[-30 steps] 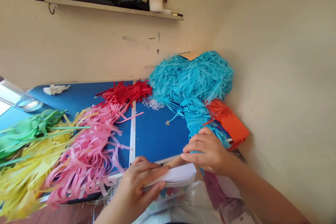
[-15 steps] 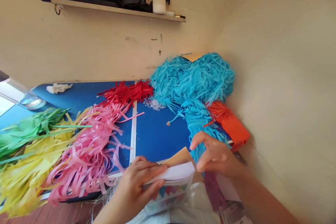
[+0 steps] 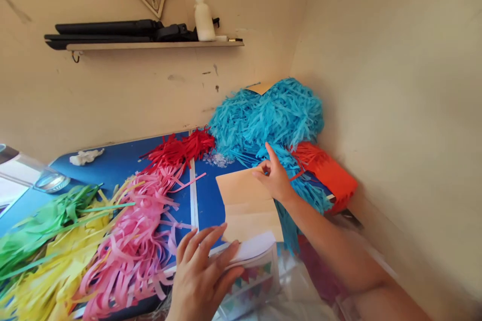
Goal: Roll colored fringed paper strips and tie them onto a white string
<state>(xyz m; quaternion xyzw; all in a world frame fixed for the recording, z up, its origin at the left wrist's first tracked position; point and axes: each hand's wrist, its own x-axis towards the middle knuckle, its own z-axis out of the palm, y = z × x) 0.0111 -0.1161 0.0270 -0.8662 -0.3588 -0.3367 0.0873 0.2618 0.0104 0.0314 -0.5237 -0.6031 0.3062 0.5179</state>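
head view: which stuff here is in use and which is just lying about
In use: right hand pinching tan sheet; left hand gripping white paper stack.
Lying about: pink strips, red strips, blue shreds, orange paper, glue bottle.

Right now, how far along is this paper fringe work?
Done: cut paper lies on the blue table: green fringe, yellow fringe, pink fringe, red fringe, a blue heap, orange fringe. In hand: the right hand lifts a tan sheet by its far edge; the left hand rests flat on the white stack. Left, it seems: the tan sheet shows no cuts, and the stack holds more paper.
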